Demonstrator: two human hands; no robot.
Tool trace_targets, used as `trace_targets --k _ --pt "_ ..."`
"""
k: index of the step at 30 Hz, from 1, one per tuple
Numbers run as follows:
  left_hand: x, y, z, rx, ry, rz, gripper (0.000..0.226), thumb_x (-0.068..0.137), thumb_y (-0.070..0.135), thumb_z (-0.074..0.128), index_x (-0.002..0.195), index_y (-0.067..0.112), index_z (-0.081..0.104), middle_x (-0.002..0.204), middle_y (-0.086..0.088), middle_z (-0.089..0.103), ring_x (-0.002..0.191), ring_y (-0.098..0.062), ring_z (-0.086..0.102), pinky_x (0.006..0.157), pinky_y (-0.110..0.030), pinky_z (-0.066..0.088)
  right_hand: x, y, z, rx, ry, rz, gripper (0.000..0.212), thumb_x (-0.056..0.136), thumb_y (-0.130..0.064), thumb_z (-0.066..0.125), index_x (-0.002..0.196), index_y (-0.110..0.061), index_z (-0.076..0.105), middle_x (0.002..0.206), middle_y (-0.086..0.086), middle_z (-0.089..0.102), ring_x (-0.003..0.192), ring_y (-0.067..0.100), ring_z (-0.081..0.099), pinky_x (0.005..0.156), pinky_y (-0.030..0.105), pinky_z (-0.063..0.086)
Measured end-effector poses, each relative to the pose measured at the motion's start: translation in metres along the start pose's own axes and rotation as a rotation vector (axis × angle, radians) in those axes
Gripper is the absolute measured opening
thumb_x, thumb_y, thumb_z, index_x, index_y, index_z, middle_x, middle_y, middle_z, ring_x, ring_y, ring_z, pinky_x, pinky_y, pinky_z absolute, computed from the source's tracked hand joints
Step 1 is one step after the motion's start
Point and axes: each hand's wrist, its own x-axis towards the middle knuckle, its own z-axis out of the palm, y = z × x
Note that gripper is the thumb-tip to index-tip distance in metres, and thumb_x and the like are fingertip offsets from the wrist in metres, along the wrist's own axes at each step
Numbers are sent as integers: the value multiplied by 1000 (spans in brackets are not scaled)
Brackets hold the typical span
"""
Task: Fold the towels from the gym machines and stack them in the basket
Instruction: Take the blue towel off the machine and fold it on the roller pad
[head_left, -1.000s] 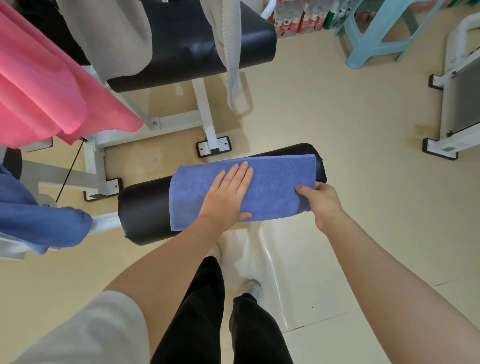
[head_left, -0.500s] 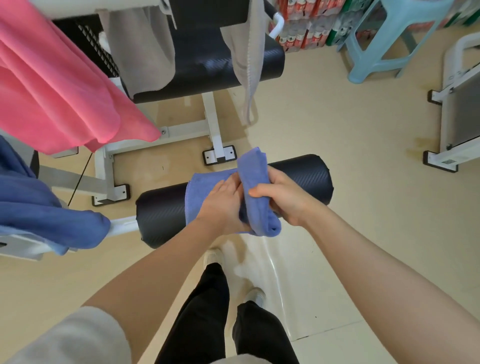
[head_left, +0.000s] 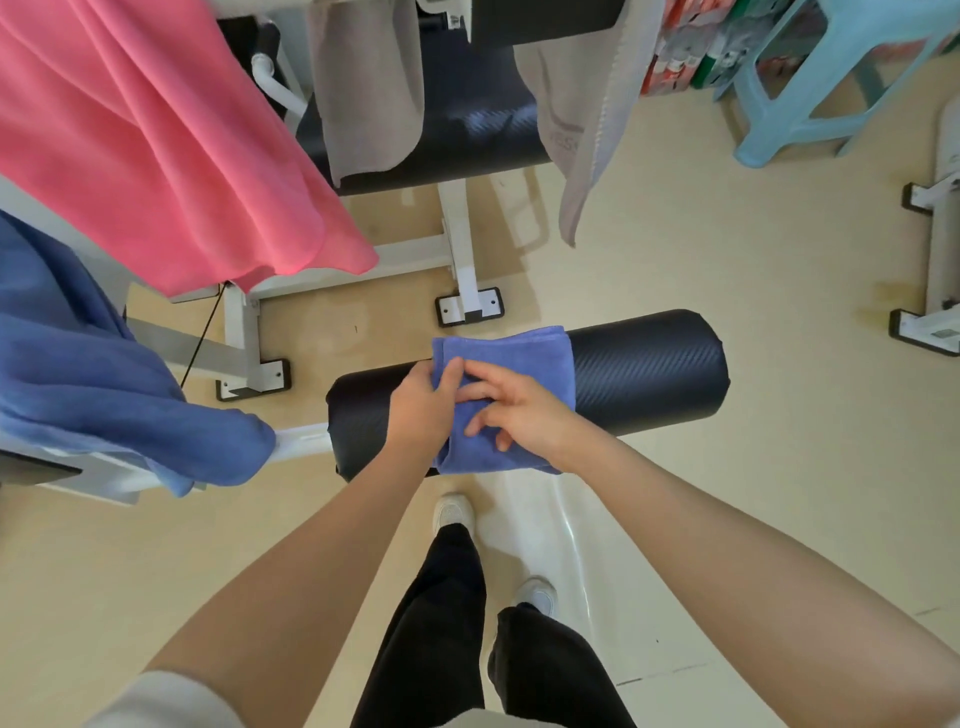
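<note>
The folded blue towel (head_left: 511, 364) drapes over the round black roller pad (head_left: 644, 379); left hand (head_left: 423, 410) pinches its edge, right hand (head_left: 524, 415) presses fingers spread, so it may slide off the curve and unfold

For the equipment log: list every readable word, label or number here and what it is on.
None can be read.
Grey towel: faint printed mark, too blurred.
Sticker on the white machine foot: too small.
Packages behind the stool: print blurred.
</note>
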Motion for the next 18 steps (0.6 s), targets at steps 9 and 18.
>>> trace_targets --k 9,18 --pt "3 -5 -5 214 56 0 27 96 11 35 119 5 48 100 -15 59 90 -30 52 77 -36 40 -4 29 -19 -1272 227 -194 75 90 -51 44 150 -22 9 159 3 0 146 20 0 116 42 2" --pt "8 -41 15 1076 -16 948 82 84 61 31 138 0 36 144 -16 43 133 -29 42 110 -43 20 12 39 -17 -1274 265 -61 131 59 -81 53 145 -17 -21 154 6 -27 142 25 -24 113 50 -12"
